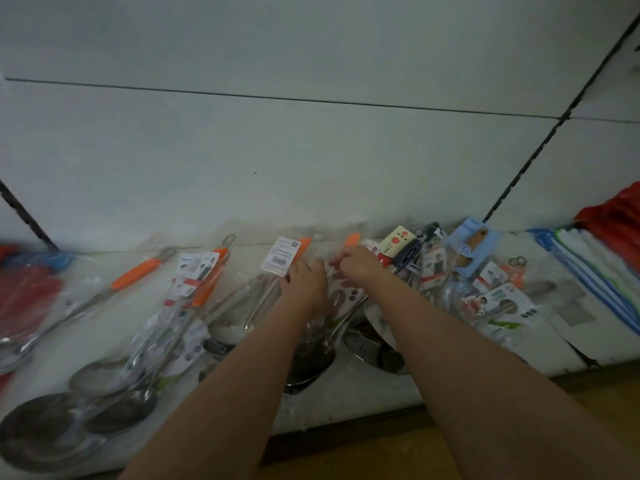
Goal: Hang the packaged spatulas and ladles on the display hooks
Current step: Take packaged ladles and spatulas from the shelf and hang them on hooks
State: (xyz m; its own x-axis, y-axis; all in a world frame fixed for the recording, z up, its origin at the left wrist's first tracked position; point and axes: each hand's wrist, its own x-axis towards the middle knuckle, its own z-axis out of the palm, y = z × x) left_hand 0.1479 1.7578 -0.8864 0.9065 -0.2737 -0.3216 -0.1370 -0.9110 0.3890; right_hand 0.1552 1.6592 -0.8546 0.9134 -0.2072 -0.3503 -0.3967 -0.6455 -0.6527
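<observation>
A white back panel (311,150) fills the upper view, crossed by two dark slotted uprights (540,147). Below it a white shelf (571,327) carries a jumble of packaged utensils. Folded striped cloths (588,271) lie at the right end, red bagged goods (27,296) at the left. Steel ladles (114,410) with orange handles lie left of centre, bowls toward the viewer, handles pointing up and right at the panel. Both bare arms reach into the middle pile. The left hand (306,282) rests with fingers loosely spread on a clear-wrapped ladle (266,296). The right hand (358,266) pinches an orange-handled package (352,240); blur hides the grip's detail.
</observation>
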